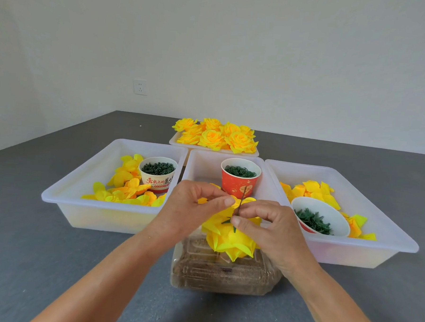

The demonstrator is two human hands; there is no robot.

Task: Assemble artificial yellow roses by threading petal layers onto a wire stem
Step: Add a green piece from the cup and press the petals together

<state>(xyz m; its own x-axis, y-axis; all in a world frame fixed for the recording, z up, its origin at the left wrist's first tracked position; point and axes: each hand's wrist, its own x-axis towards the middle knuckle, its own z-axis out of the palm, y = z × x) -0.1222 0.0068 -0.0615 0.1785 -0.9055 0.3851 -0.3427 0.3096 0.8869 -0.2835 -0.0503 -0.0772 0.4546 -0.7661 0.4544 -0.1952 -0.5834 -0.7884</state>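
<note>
Yellow fabric rose (229, 238), one, on thin wire stem (241, 201); left hand (191, 209) pinches petals, right hand (264, 227) pinches stem (three white plastic trays (64, 197) behind).

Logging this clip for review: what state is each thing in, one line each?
Yellow fabric rose: partly assembled, on the wire.
Thin wire stem: upright, pinched by right hand.
Left hand: pinching a petal.
Red paper cup: upright, full of green rings.
White paper bowl: tilted, holding green pieces.
Far white tray: piled with finished roses.
</note>
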